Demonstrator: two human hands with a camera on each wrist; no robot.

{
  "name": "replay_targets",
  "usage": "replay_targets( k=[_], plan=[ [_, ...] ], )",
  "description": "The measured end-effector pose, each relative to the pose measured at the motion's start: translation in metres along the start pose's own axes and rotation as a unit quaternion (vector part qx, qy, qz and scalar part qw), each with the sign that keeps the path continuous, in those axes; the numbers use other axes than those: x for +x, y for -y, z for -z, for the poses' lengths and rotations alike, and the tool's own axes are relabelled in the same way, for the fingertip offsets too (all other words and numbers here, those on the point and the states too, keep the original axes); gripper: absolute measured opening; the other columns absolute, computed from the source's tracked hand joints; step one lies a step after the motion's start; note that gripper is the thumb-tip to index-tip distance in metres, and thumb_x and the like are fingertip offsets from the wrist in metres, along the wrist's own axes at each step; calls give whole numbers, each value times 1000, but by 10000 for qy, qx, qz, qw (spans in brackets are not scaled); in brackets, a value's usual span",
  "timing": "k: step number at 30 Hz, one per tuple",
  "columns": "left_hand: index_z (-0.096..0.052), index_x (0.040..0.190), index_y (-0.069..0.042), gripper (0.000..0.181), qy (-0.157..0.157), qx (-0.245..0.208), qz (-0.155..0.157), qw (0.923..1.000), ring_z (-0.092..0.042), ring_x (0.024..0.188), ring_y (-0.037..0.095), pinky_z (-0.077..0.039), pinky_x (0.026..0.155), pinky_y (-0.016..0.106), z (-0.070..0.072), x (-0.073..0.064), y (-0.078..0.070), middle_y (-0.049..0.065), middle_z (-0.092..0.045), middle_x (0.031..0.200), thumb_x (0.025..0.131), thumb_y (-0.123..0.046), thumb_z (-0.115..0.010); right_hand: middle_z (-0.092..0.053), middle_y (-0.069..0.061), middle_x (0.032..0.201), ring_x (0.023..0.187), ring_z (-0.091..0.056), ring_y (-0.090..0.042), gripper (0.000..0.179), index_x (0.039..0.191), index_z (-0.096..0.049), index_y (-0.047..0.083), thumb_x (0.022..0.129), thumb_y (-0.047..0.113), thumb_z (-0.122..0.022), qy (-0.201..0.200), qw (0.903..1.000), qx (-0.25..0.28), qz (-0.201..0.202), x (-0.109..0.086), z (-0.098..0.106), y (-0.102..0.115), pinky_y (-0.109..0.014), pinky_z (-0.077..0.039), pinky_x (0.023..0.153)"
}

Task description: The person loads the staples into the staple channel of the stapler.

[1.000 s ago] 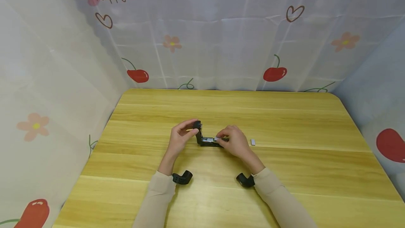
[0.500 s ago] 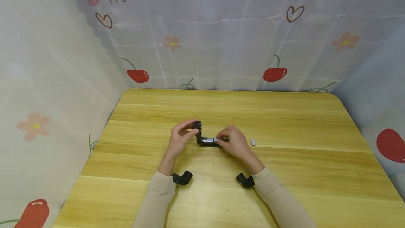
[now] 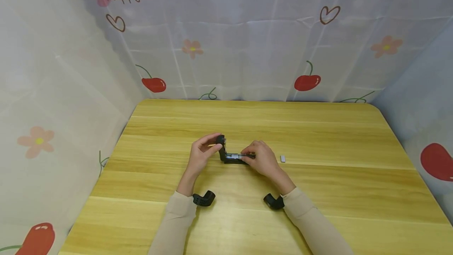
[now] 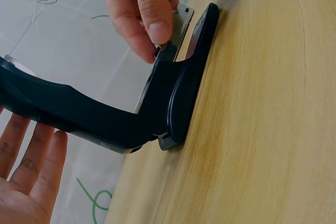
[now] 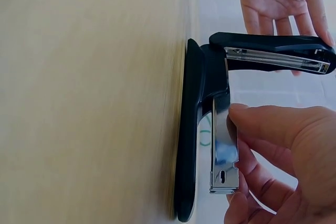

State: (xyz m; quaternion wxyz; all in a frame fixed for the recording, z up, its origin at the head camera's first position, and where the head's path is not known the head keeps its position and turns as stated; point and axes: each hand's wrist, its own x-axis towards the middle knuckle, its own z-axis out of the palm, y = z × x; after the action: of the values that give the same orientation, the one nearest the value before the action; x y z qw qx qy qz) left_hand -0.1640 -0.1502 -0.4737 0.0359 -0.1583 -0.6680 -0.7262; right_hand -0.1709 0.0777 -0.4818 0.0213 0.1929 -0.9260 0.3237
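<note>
A black stapler (image 3: 233,161) stands on the table, its upper arm (image 5: 275,51) swung upright and a spring showing inside. My left hand (image 3: 199,154) holds this arm near its end, thumb on one side and fingers (image 4: 44,166) behind. The metal magazine (image 5: 224,145) lies exposed above the black base (image 5: 189,140). My right hand (image 3: 262,157) is at the magazine, thumb and fingers pinched at its open top. A pale strip of staples (image 3: 239,156) shows in the channel beside the fingertips; the part between the fingers is hidden.
A small grey strip of staples (image 3: 282,158) lies on the wooden table (image 3: 318,192), just right of my right hand. Black curved wrist mounts (image 3: 204,198) stick inward from both sleeves. A printed curtain (image 3: 240,62) hangs behind the table.
The pale strip at my right fingertips has sunk lower into the magazine, and the fingertips have shifted slightly. My left hand keeps the stapler's arm upright.
</note>
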Motion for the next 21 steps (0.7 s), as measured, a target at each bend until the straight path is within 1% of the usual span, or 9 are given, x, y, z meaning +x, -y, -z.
replay_targets(
  k=[6, 10, 15, 21],
  plan=[
    [-60, 126, 9, 38, -26, 25, 42, 10000, -63, 101, 9, -55, 82, 21, 0, 0, 0, -1, -66, 111, 91, -4, -67, -63, 1, 85, 81, -53, -17, 12, 95, -79, 14, 83, 18, -79, 12, 10000, 52, -4, -1, 0, 0, -34, -47, 71],
    [-60, 126, 9, 38, -24, 21, 47, 10000, -63, 101, 9, -55, 82, 21, 0, 0, -1, 2, -66, 112, 91, -5, -67, -63, 1, 85, 83, -54, -18, 14, 96, -79, 14, 83, 18, -79, -11, 10000, 84, -18, -1, 0, -1, -35, -48, 73],
    [-60, 126, 9, 39, -9, -10, 21, 10000, -63, 101, 9, -55, 82, 21, 0, 0, -1, -1, -66, 111, 91, -6, -68, -65, -1, 89, 86, -58, -20, 17, 99, -78, 12, 83, 19, -78, -149, 9997, 159, -52, -3, 2, -1, -38, -51, 76],
    [-60, 125, 10, 39, -6, -14, 6, 10000, -63, 101, 9, -55, 81, 21, -1, 0, -1, -5, -66, 110, 91, -6, -68, -65, -5, 95, 85, -61, -23, 25, 106, -76, 9, 83, 17, -79, -463, 9983, 340, -119, -9, 8, -4, -40, -53, 74]
  ],
)
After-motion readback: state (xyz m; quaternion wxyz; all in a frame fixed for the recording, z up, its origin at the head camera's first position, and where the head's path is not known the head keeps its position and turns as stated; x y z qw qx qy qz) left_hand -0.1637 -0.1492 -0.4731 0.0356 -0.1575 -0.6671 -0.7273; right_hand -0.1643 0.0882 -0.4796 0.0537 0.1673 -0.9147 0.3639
